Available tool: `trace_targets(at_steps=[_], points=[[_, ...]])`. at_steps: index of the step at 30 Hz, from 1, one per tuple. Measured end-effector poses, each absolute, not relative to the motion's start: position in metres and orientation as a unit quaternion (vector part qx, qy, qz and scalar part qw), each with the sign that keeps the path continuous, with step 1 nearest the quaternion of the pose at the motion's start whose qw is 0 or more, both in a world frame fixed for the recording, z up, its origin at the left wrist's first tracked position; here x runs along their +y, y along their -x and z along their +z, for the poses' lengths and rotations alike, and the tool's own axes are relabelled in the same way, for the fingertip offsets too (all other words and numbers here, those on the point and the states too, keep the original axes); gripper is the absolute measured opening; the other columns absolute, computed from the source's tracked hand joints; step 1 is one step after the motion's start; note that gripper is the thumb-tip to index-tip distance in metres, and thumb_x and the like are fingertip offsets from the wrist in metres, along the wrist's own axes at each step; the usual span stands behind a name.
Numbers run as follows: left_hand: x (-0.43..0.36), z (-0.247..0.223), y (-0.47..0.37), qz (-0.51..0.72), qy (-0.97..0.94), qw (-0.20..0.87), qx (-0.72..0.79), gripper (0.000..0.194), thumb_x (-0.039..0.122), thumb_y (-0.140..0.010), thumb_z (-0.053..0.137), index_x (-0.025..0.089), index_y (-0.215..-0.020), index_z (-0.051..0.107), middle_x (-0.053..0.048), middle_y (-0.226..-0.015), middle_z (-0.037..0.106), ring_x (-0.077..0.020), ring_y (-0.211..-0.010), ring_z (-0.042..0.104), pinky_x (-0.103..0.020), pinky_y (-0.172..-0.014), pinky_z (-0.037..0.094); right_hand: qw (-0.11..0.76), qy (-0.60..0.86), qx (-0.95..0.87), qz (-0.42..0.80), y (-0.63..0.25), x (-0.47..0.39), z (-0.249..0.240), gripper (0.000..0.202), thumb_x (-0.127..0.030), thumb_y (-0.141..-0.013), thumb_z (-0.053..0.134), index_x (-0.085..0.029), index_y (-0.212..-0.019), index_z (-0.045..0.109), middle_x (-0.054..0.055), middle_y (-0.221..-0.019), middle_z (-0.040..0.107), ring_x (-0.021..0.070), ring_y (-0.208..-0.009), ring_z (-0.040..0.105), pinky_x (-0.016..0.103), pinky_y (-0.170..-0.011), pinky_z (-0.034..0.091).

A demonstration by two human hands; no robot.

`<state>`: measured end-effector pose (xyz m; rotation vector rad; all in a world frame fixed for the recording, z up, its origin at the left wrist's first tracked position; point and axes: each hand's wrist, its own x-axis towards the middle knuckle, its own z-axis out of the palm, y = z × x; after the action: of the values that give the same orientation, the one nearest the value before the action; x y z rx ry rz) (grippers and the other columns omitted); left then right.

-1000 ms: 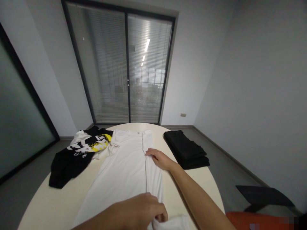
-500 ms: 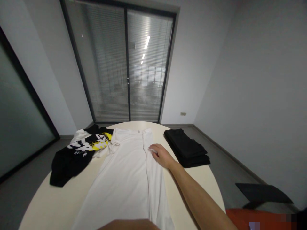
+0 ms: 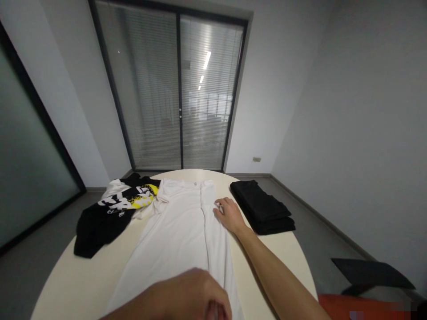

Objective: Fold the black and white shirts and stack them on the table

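Note:
A long white garment (image 3: 173,231) lies spread lengthwise on the table, with a long edge or seam running down its right part and a small round detail at its far end. My right hand (image 3: 230,215) rests at the garment's far right edge, fingers bent and thumb slightly apart from them. Low in the view, my left hand (image 3: 196,289) is over the near part of the garment. Its fingers curl inward and the lower frame edge cuts off their tips, so whatever they hold, if anything, is hidden.
Folded black clothes (image 3: 262,206) lie stacked on the right of the round table (image 3: 66,284). A crumpled black garment with white and yellow print (image 3: 106,224) touches the white garment's left side. A chair (image 3: 372,273) stands at the lower right.
My right hand has shifted slightly right, from on top of the white garment to its edge. My left hand has risen further into view from the bottom.

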<state>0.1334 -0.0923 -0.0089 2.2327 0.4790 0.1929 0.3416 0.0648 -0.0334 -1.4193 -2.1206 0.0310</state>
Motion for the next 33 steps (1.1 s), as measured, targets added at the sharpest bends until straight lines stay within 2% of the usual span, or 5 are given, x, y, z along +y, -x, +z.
trace_targets(at_steps=[4,14,19,25,33], points=[[-0.073,0.012,-0.126,0.151,-0.922,0.252,0.254,0.023,0.021,-0.086,0.064,0.027,-0.107,0.071,-0.001,-0.106,0.069,-0.0182,-0.098,0.064,-0.027,-0.087,0.048,0.270,0.503,-0.821,0.006,-0.341,0.061,-0.030,0.021,-0.031,-0.096,0.056,-0.023,-0.106,0.072,0.007,-0.105,0.065,0.0213,-0.102,0.055,0.032,-0.090,0.037],[-0.059,-0.009,-0.117,0.179,-0.933,0.251,0.186,0.023,0.014,-0.077,0.068,0.026,-0.095,0.074,0.001,-0.105,0.068,-0.0155,-0.095,0.064,-0.023,-0.085,0.048,0.152,0.579,-0.801,-0.017,-0.288,0.066,-0.007,0.036,-0.053,-0.089,0.060,-0.019,-0.089,0.071,0.010,-0.090,0.074,0.0256,-0.096,0.060,0.035,-0.086,0.036],[-0.059,-0.008,-0.116,0.200,-0.923,0.274,0.179,0.007,0.020,-0.087,0.064,0.023,-0.087,0.070,0.000,-0.102,0.069,-0.0139,-0.093,0.064,-0.022,-0.086,0.047,0.142,0.640,-0.755,0.002,-0.261,0.075,-0.005,0.025,-0.033,-0.093,0.053,-0.016,-0.093,0.071,0.013,-0.093,0.074,0.0241,-0.089,0.066,0.033,-0.081,0.038],[-0.058,-0.005,-0.114,0.207,-0.937,0.204,0.192,0.014,0.011,-0.073,0.059,0.021,-0.083,0.059,0.000,-0.082,0.067,-0.0162,-0.081,0.059,-0.028,-0.083,0.044,0.230,0.593,-0.765,0.096,-0.266,0.084,-0.006,0.026,-0.036,-0.097,0.049,-0.019,-0.095,0.068,0.007,-0.093,0.074,0.0181,-0.082,0.066,0.026,-0.070,0.039],[-0.061,-0.007,-0.114,0.166,-0.947,0.221,0.167,0.021,0.036,-0.076,0.075,0.026,-0.093,0.068,-0.001,-0.095,0.068,-0.0218,-0.100,0.057,-0.038,-0.098,0.038,0.230,0.438,-0.865,0.084,-0.290,0.079,-0.033,0.028,-0.020,-0.097,0.047,-0.017,-0.118,0.065,0.010,-0.116,0.068,0.0195,-0.110,0.058,0.030,-0.097,0.041]])
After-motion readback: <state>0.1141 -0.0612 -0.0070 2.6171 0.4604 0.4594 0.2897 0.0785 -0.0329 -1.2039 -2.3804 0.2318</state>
